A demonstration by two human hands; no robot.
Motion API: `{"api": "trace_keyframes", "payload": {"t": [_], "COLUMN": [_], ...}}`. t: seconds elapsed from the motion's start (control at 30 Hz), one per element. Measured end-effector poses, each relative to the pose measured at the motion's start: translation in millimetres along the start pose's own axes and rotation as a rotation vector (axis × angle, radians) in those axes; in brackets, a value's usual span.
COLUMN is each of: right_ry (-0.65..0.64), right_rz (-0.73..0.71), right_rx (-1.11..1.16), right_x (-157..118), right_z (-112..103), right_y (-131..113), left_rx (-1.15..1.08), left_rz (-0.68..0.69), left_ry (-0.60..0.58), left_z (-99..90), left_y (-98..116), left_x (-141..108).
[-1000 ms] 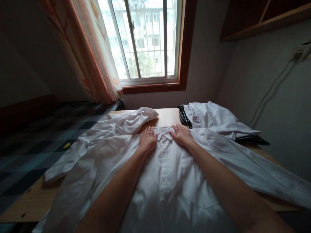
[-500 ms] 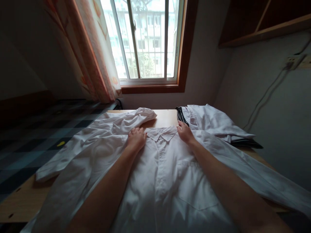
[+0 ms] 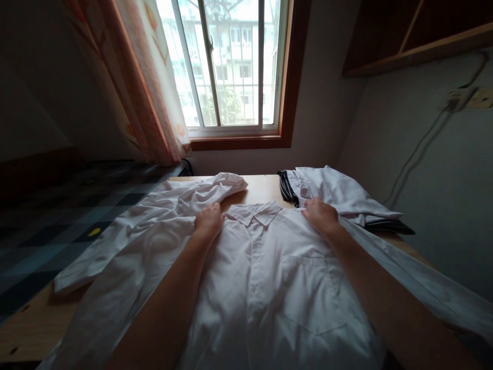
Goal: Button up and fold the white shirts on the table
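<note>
A white collared shirt (image 3: 265,277) lies front side up, its collar toward the window and its sleeves spread to both sides. On the left shoulder of the shirt, my left hand (image 3: 209,218) is closed on the fabric beside the collar. My right hand (image 3: 320,213) grips the other shoulder, farther out from the collar. Both sets of fingertips are partly hidden in the cloth. Another white garment (image 3: 185,198) lies crumpled beyond my left hand.
Folded white and black striped clothes (image 3: 331,190) lie at the back right of the wooden table (image 3: 260,188). A bed with a checked cover (image 3: 96,205) adjoins on the left. A curtain (image 3: 150,103) hangs beside the window, and a shelf (image 3: 408,49) juts out at upper right.
My right hand has moved right, from beside the collar out along the shoulder. My left hand has shifted slightly left. The collar lies a little flatter.
</note>
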State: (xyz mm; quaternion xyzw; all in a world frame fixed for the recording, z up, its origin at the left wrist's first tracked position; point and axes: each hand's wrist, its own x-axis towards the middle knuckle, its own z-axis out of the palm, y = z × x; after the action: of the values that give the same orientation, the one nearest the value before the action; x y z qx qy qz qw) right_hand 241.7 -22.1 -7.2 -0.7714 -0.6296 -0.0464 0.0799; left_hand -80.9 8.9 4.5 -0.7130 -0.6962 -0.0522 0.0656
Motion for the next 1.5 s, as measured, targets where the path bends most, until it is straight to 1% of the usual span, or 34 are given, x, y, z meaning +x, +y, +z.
{"api": "trace_keyframes", "payload": {"t": [0.17,0.27,0.33,0.4,0.47,0.53,0.57,0.63,0.7,0.8,0.87,0.93,1.03,1.1,1.13,1.23,1.37,1.43,1.5], "right_ry": [-0.033,-0.014,0.010,0.015,-0.012,-0.038,-0.029,0.046,0.165,0.330,0.414,0.468,0.491,0.490,0.484,0.427,0.264,0.186,0.129], "right_rz": [0.030,0.049,0.055,0.057,0.064,0.074,0.076,0.072,0.053,-0.007,-0.085,-0.167,-0.214,-0.194,-0.176,-0.121,-0.098,-0.114,-0.123], "right_rx": [-0.035,-0.042,-0.029,0.037,0.162,0.295,0.335,0.331,0.267,0.231,0.249,0.261,0.266,0.279,0.287,0.304,0.272,0.229,0.182], "right_x": [-2,-2,-3,-2,-1,4,7,16,27,47,60,70,82,86,88,88,81,76,68], "right_z": [-3,-5,-10,-15,-22,-27,-29,-32,-32,-33,-32,-31,-27,-21,-17,-2,19,23,19], "right_y": [-5,-6,-6,-5,-3,-1,0,3,4,6,7,8,8,7,6,2,-6,-12,-20], "left_rx": [-0.001,-0.018,-0.045,-0.105,-0.210,-0.359,-0.445,-0.608,-0.712,-0.736,-0.683,-0.586,-0.449,-0.410,-0.400,-0.357,-0.255,-0.202,-0.162], "left_rz": [-0.023,-0.038,-0.044,-0.067,-0.098,-0.116,-0.127,-0.151,-0.167,-0.127,-0.074,-0.022,0.020,0.016,0.004,-0.032,0.017,0.040,0.050], "left_ry": [-0.037,-0.043,-0.026,-0.005,0.001,-0.022,-0.042,-0.074,-0.055,0.075,0.177,0.281,0.419,0.453,0.451,0.387,0.249,0.211,0.190], "left_z": [1.6,2.2,0.0,-5.1,-12.5,-20.6,-24.3,-30.8,-36.3,-43.9,-47.7,-49.0,-43.8,-35.4,-30.0,-10.8,12.3,17.4,16.1], "left_y": [-2,-2,-1,0,-1,-2,-3,-5,-7,-7,-5,-3,0,2,4,9,14,18,24], "left_x": [2,4,4,3,3,4,5,9,15,25,32,38,47,53,55,57,51,44,34]}}
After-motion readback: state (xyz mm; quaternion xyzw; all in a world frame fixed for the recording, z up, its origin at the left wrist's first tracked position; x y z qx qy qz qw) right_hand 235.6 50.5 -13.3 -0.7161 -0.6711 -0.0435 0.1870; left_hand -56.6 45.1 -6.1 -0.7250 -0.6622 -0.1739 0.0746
